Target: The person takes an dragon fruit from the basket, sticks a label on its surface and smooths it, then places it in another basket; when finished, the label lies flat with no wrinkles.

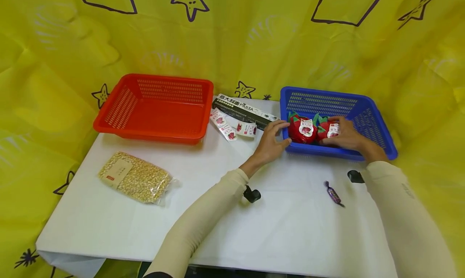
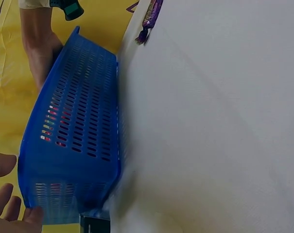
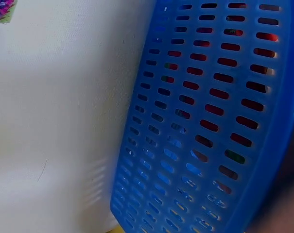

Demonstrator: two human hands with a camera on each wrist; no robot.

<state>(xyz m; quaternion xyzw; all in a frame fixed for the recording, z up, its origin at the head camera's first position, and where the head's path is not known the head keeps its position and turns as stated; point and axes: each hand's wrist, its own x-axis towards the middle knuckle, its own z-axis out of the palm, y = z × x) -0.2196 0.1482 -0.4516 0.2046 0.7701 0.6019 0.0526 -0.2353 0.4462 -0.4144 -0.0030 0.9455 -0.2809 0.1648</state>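
Observation:
In the head view, a blue basket (image 1: 341, 152) holds two round red pouches with green leaf-like tops and white labels. My right hand (image 1: 346, 134) reaches over its front rim and grips the right red pouch (image 1: 322, 132) between thumb and fingers. Against that one lies the left red pouch (image 1: 305, 129). At the basket's left corner is my left hand (image 1: 270, 143), its fingers spread and touching the rim. The left wrist view shows these fingertips (image 2: 34, 215) at the basket edge. In the right wrist view, the basket wall (image 3: 200, 107) hides most of the pouches.
A red basket (image 1: 163, 139) stands at the back left. Between the baskets lie a pasta box (image 1: 247, 112) and white labels (image 1: 223, 124). A bag of yellowish grains (image 1: 136, 177) lies at the front left, and a purple wrapped candy (image 1: 333, 194) in front of the blue basket.

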